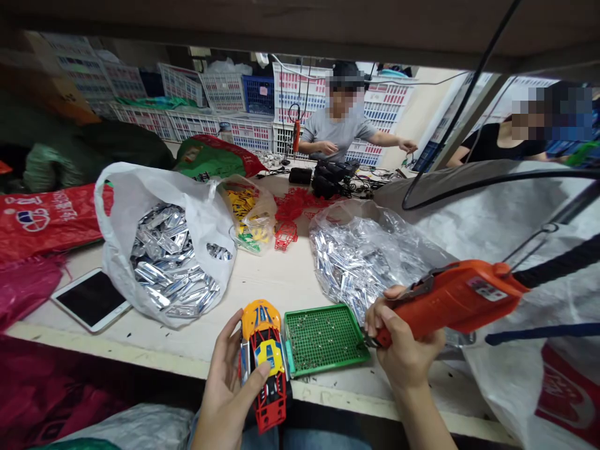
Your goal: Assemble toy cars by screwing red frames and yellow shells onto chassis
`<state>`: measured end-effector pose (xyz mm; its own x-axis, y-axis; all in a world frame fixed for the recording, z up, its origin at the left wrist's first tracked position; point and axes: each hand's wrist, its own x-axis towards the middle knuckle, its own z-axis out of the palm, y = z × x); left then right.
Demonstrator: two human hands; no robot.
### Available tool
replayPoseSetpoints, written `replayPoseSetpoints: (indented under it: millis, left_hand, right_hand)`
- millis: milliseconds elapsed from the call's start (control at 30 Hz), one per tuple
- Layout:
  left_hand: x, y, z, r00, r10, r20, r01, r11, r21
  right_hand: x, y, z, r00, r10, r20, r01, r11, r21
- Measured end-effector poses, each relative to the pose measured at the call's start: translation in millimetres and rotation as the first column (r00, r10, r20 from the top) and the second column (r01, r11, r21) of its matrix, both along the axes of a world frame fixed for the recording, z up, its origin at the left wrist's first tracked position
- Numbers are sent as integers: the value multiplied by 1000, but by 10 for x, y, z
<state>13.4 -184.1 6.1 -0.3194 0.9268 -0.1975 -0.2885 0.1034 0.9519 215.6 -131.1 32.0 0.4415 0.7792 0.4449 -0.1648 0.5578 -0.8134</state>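
My left hand (229, 381) is closed round a toy car (266, 362) with an orange-yellow nose and a red frame, its thumb on the yellow roof part. The car is at the table's front edge. In my right hand (405, 350) is an orange electric screwdriver (459, 300), tilted, its tip end pointing left and down. That end is beside the right rim of a green tray (323, 369), where small screws lie scattered. The tip itself is hard to make out.
A white bag (112, 237) and a clear bag (360, 250) hold silvery parts. Between them lie a bag of yellow parts (244, 209) and red plastic frames (285, 235). At left is a tablet (94, 300). A black cable (557, 265) trails from the screwdriver. Two people sit across.
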Motion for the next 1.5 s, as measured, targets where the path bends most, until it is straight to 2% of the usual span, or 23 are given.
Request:
replayPoseSetpoints:
  millis: [367, 533, 633, 733, 867, 1000, 1267, 1500]
  left_hand:
    - [-57, -7, -2, 999, -39, 34, 40, 999, -15]
    - [-57, -17, -11, 999, -41, 22, 41, 999, -16]
    - [-66, -17, -26, 999, -45, 27, 45, 999, -14]
    - [-79, -16, -49, 999, -51, 17, 51, 998, -20]
    - [-84, -18, -70, 998, -57, 19, 57, 998, -1]
    - [-76, -19, -68, 997, -59, 54, 58, 998, 16]
    - [-89, -20, -72, 995, -86, 41, 86, 996, 13]
    - [-69, -30, -49, 996, -86, 38, 86, 996, 4]
  right_hand:
    - [-23, 1, 33, 999, -43, 9, 43, 999, -3]
    - [-137, -110, 289, 991, -69, -114, 72, 997, 19]
    - [-313, -206, 471, 987, 18, -158, -3, 996, 94]
    - [-548, -262, 554, 971, 109, -213, -82, 988, 130]
    - [-818, -250, 511, 932, 146, -333, -116, 987, 107]
    - [-948, -222, 438, 922, 144, -359, -122, 989, 85]
    - [-1011, -202, 382, 954, 83, -288, -67, 996, 65]
    - [-1018, -188, 353, 957, 111, -267, -97, 993, 65]
